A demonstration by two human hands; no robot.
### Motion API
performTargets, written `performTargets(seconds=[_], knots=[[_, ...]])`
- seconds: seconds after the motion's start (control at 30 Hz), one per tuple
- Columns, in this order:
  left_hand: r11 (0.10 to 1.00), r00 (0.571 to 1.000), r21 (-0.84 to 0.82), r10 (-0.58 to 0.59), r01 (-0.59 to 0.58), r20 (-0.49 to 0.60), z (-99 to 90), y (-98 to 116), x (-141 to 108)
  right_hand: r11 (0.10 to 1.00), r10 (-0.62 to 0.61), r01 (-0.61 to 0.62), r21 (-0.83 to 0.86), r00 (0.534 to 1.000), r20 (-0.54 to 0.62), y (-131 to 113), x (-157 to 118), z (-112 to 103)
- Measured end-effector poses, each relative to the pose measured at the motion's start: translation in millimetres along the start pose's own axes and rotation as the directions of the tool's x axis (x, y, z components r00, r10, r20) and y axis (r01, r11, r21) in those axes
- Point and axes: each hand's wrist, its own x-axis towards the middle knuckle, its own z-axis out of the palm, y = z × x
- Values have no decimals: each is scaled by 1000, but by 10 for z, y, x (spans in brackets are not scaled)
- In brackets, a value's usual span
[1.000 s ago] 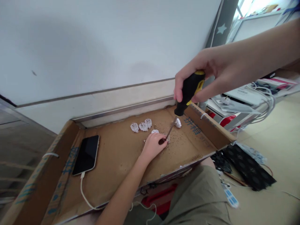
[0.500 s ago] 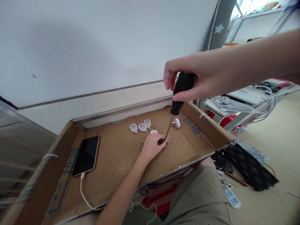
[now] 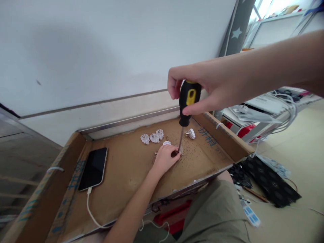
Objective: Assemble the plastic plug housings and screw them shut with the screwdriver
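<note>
My right hand [image 3: 205,86] is wrapped round the black and yellow handle of a screwdriver [image 3: 189,98], which stands nearly upright. Its metal shaft runs down to the fingertips of my left hand [image 3: 165,157]. Those fingers pinch a small whitish plug [image 3: 181,151] against the cardboard, mostly hidden by the hand; the screwdriver tip meets it there. Just behind the left hand lies a round white piece [image 3: 166,143]. Several clear plugs with metal pins [image 3: 154,137] sit in a group farther back. Another white plug [image 3: 191,133] lies to the right of the shaft.
A cardboard tray [image 3: 121,175] with raised sides carries the work. Small dark specks [image 3: 191,153] are scattered over its right half. At the left lies a phone [image 3: 93,168] with a white cable [image 3: 89,209]. A white wall panel [image 3: 101,60] stands behind.
My right hand has shifted slightly left and the screwdriver has turned, showing the yellow part of its handle. It stands more upright now. My left hand has stayed in place.
</note>
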Motion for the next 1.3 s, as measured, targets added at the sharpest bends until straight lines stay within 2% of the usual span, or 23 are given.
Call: performTargets(seconds=[0.07, 0.1, 0.23, 0.3, 0.4, 0.47, 0.57, 0.6, 0.73, 0.83, 0.9, 1.0, 1.07, 1.13, 1.2, 1.3], knots=[[1000, 1000, 1, 6, -6, 0, -2, 8, 2, 1000, 4, -5, 6, 998, 64, -21, -12, -18], [1000, 1000, -1, 6, -6, -6, -4, 12, 3, 1000, -3, 4, -20, 999, 42, -28, -8, -11], [1000, 1000, -8, 2, -2, -19, -11, 22, 0, 981, 8, -41, -190, 985, -175, 0, 46, 49], [1000, 1000, -8, 0, -1, -13, -13, 20, -1, 989, 8, -28, -144, 991, -137, 18, 53, 45], [1000, 1000, -5, -9, 9, -3, -14, 16, -3, 997, 48, -47, -61, 999, 10, 1, 13, 7], [1000, 1000, -3, -9, 9, 0, -13, 13, -3, 993, 49, -51, -107, 999, -22, -20, -21, 0], [1000, 1000, -4, 1, -1, -1, -8, 9, -4, 985, -47, 19, -174, 986, -162, -23, -46, 24], [1000, 1000, -6, 4, -4, -3, -5, 8, -4, 987, -58, 33, -154, 986, -158, -19, -49, 32], [1000, 1000, -7, -3, 3, -5, 3, 9, -7, 999, 0, -1, -53, 1000, -25, 5, -67, 37], [1000, 1000, -6, -18, 18, 2, -1, 21, -12, 999, -33, 29, -41, 994, -108, 56, -73, 46], [1000, 1000, -8, -22, 22, 4, -8, 31, -16, 996, -74, 80, 36, 987, -146, 104, -69, 56], [1000, 1000, -7, -28, 28, 9, -19, 39, -21, 990, -62, 69, 124, 996, -60, 143, -67, 67], [999, 999, -6, -34, 34, 12, -24, 41, -22, 999, -12, 14, 41, 998, -64, 135, -76, 77], [999, 999, -7, -40, 40, 13, -26, 42, -20, 994, 42, -56, -95, 989, -141, 121, -91, 88], [999, 999, -11, -44, 44, 9, -26, 44, -15, 987, 70, -93, -131, 983, -169, 127, -111, 92], [999, 999, -26, -33, 33, -5, -24, 40, -8, 995, -26, 14, -101, 993, -111, 180, -136, 79]])
